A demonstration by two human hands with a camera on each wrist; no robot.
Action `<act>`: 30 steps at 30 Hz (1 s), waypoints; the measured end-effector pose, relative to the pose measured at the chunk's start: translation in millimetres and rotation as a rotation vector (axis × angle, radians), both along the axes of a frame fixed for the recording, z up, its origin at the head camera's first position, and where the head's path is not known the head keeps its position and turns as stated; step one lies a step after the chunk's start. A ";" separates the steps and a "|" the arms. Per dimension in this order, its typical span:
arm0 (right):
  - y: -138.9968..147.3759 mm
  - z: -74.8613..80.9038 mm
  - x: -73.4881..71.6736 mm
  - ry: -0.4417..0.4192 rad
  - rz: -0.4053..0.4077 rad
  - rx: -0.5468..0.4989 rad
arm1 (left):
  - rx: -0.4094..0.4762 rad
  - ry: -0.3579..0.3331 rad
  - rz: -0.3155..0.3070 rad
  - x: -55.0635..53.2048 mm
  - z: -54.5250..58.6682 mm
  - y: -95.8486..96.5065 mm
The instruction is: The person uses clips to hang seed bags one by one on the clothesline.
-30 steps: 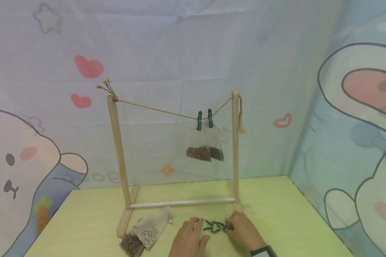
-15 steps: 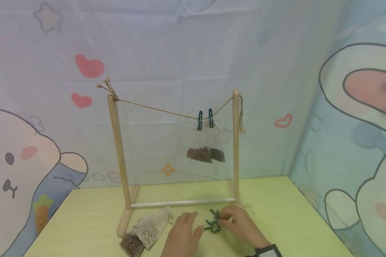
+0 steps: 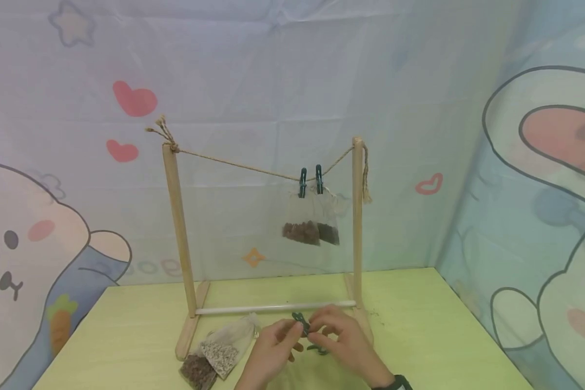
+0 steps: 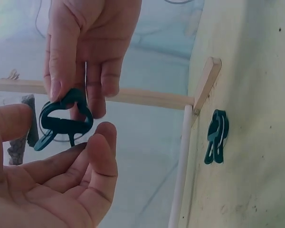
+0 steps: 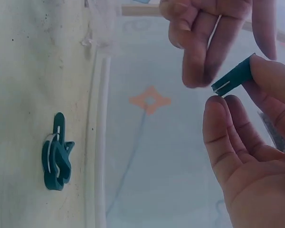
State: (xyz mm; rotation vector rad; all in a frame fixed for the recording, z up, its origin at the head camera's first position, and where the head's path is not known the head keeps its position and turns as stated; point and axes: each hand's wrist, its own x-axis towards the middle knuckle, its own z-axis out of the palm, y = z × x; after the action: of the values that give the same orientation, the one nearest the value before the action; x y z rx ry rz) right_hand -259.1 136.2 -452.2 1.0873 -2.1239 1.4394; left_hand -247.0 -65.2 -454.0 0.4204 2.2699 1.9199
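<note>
My right hand (image 3: 343, 341) pinches a dark green spring clip (image 4: 66, 121) between thumb and fingers, above the table. Around the clip's other end my left hand (image 3: 270, 349) is held with loosely bent fingers; its thumb stands apart from the clip in the left wrist view, and fingertip contact is hard to tell. A second green clip (image 5: 57, 154) lies on the table below the hands, partly hidden by the right hand in the head view. Two sheer drawstring bags with dark contents, the nearer one a brown-filled bag (image 3: 300, 233), hang from the rope (image 3: 239, 165) by green clips (image 3: 303, 183).
The rope spans a wooden frame with a left post (image 3: 179, 227), a right post (image 3: 357, 222) and a white crossbar (image 3: 273, 309) low between them. Left of the hands lie a sheer bag with pale grains (image 3: 219, 355) and one with brown pieces (image 3: 198, 371).
My right hand has lifted one green clip off the table and brought it left and up to my left hand. The left hand has turned towards it. The other clip stays on the table.
</note>
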 end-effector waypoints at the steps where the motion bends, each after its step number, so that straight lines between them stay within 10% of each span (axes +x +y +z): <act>1: -1.3 -0.9 0.6 -0.004 0.008 -0.001 | 0.010 -0.002 -0.004 -0.1 -0.5 0.3; 9: -4.3 -1.1 2.4 -0.026 0.031 -0.001 | 0.018 0.045 0.020 1.8 1.7 -0.1; 20: 11.0 4.9 0.0 -0.099 -0.010 -0.018 | -0.285 0.466 0.151 8.0 8.8 1.1; 30: 14.0 5.1 0.1 -0.119 0.050 0.004 | -0.348 0.504 0.071 8.6 9.0 4.3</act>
State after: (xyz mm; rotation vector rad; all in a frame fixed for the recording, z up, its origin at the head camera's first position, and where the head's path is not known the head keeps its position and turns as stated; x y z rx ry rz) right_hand -259.0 150.2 -447.1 1.0884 -2.1954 1.5600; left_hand -238.4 -61.0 -445.0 0.8619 2.8942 1.5206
